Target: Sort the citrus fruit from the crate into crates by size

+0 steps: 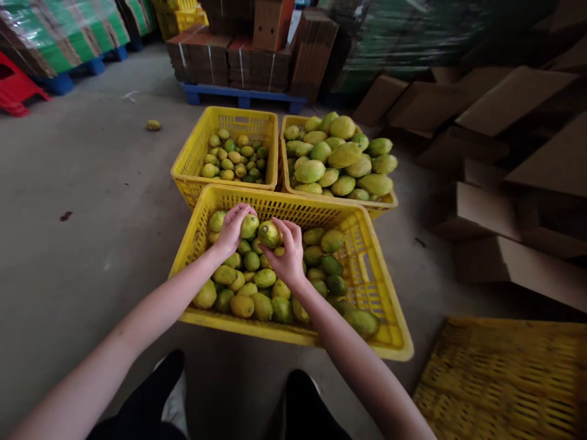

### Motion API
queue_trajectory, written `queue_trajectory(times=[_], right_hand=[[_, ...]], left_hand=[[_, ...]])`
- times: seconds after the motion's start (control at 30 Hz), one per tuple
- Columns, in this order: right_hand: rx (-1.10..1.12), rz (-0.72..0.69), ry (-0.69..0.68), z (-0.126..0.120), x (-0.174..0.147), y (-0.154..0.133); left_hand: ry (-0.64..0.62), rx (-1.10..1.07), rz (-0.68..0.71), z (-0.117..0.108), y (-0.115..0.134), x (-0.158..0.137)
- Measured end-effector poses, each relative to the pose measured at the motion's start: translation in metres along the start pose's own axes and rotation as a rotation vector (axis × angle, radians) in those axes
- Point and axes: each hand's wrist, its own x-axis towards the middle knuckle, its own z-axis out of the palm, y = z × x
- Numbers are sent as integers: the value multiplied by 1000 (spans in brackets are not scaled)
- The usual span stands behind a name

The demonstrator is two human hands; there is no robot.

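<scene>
The front yellow crate (293,333) holds many green-yellow fruits that look like small papayas. Above its far half, my left hand (233,229) curls around one small papaya (250,226), its fingers partly hidden behind the fruit. Close beside it, my right hand (287,250) grips another small papaya (268,234) between thumb and fingers, the stem end facing me. At the right of this crate, a larger green papaya (362,322) lies by the near wall, partly behind my right forearm.
Behind stand a yellow crate (189,160) of smaller fruits and another yellow crate (389,200) heaped with larger papayas. Cardboard boxes (486,214) lie at right, above a yellow slatted crate (504,379). A blue pallet (243,96) carries flattened cartons. One loose fruit (153,125) rests on the floor.
</scene>
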Motion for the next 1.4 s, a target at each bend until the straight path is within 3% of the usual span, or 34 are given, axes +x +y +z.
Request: queue_trajectory(times=[0.13,0.23,0.3,0.4,0.53,0.67,0.77,0.93,1.13,1.4], right_hand=[[312,313,82,8,1,-1],[629,611,146,12,6,3],[853,783,147,9,12,6],[1073,930,129,2,20,6],[1178,1025,143,-4,25,-1],[1277,1092,197,0,23,-2],[1293,1117,142,3,23,5],[1278,1082,79,-1,23,13],[1309,1121,115,-10,23,2],[1268,1286,170,-8,24,18]], left_hand=[[158,-181,-335,-3,-9,7],[196,-310,-573,-3,-13,8],[175,-359,-652,0,-11,5],[200,-353,-618,5,-4,1],[258,-328,-568,5,2,1],[137,-364,-647,-1,-2,4],[97,-375,-679,-3,-8,4],[162,-425,-696,0,-7,3],[248,-366,-624,0,0,5],[133,-415,-538,-5,0,3]])
